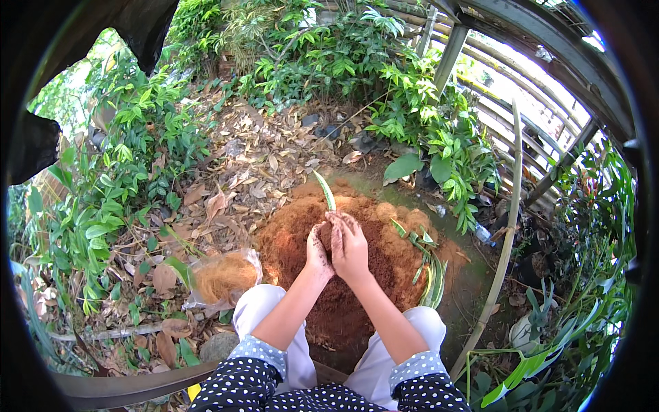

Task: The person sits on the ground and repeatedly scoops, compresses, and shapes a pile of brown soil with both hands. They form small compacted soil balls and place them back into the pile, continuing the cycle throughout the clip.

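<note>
My left hand [317, 251] and my right hand [351, 248] are cupped together around a clump of dark brown soil [325, 238]. A variegated, pale-edged leaf cutting [325, 189], like a snake plant's, sticks up out of the clump, past my fingertips. Soil clings to the fingers of both hands. Beneath them spreads a mound of reddish-brown, coir-like growing medium [340, 314], darker in the middle and fibrous at the rim. On its right side lie several cut leaf pieces [422, 247] and longer variegated leaves [436, 283].
Left of my knees rests a clear plastic bag [253, 259] of tan fibre [221, 278]. A bamboo pole [507, 247] leans on the right, near a plastic bottle [484, 235]. Dry leaves [252, 165] litter the ground; a stone [219, 347] sits by my left knee. Shrubs [329, 67] stand beyond.
</note>
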Motion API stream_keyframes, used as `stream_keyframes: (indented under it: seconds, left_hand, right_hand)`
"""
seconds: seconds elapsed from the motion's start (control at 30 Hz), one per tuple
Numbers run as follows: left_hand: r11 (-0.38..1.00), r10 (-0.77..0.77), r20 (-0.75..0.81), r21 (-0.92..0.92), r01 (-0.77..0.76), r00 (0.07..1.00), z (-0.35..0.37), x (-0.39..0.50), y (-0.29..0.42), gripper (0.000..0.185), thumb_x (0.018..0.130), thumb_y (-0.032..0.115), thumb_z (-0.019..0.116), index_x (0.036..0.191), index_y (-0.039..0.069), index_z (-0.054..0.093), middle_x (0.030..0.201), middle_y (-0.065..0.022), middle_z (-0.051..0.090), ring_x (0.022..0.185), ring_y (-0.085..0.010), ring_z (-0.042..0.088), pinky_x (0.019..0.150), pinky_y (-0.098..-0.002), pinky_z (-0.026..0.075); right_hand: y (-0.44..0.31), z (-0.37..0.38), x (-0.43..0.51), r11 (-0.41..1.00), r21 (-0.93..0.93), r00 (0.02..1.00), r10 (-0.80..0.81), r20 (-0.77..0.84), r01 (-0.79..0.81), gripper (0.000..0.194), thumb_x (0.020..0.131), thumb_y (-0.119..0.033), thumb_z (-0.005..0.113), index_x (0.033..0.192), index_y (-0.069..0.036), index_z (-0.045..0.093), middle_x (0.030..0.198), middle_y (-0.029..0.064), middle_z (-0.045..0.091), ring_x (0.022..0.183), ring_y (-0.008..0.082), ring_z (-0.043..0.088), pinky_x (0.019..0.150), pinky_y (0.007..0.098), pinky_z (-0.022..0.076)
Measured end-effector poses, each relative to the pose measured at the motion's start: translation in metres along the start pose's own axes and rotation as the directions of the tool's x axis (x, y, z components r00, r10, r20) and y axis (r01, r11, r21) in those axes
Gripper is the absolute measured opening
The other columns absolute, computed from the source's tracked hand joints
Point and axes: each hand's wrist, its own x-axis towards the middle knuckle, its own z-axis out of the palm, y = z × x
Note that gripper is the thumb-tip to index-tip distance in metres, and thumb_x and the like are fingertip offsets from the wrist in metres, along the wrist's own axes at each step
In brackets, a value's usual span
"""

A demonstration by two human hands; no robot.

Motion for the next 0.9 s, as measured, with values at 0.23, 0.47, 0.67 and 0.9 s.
stream_keyframes:
  seconds: [0.23,0.47,0.67,0.9]
  left_hand:
    - [0.999,0.021,0.082,0.022,-0.023,0.996,-0.02,0.011,0.0,0.025,0.083,0.029,0.045,0.094,0.011,0.059,0.091,-0.0047,0.062,0.082,-0.0203,0.058,0.077,-0.0333,0.047]
    - [1.0,-0.031,-0.024,0.006,0.031,0.999,-0.006,-0.005,0.014,0.03,0.084,0.029,0.041,0.103,0.011,0.056,0.104,-0.0072,0.059,0.095,-0.0216,0.055,0.083,-0.0377,0.044]
    - [0.995,0.019,0.017,0.096,-0.02,1.0,-0.001,-0.008,0.012,0.035,0.089,0.032,0.034,0.108,0.01,0.054,0.106,-0.0064,0.058,0.099,-0.021,0.054,0.086,-0.037,0.043]
    - [0.99,0.055,0.018,0.126,-0.057,0.998,-0.016,0.004,0.021,0.035,0.091,0.034,0.033,0.106,0.01,0.054,0.103,-0.0071,0.059,0.094,-0.0222,0.056,0.081,-0.0363,0.046]
  right_hand:
    - [-0.004,0.007,-0.005,0.999,0.013,0.995,-0.031,-0.093,0.032,0.033,0.081,-0.013,0.048,0.11,0.001,0.053,0.111,0.0192,0.052,0.105,0.0364,0.048,0.091,0.0427,0.0368]
    - [-0.026,-0.009,0.015,0.969,-0.231,0.993,0.104,0.064,-0.086,0.057,0.085,-0.038,0.042,0.134,-0.012,0.031,0.144,0.0118,0.015,0.134,0.033,0.005,0.097,0.0635,-0.0047]
    - [-0.015,-0.012,0.033,0.987,0.047,0.953,0.135,0.27,-0.153,0.033,0.087,-0.022,0.043,0.113,-0.004,0.052,0.122,0.0189,0.044,0.118,0.0336,0.037,0.097,0.0463,0.0271]
    - [-0.01,0.001,0.028,0.983,0.089,0.909,0.115,0.401,-0.163,0.027,0.086,-0.018,0.045,0.104,-0.002,0.057,0.106,0.0201,0.056,0.107,0.0322,0.049,0.092,0.0397,0.0367]
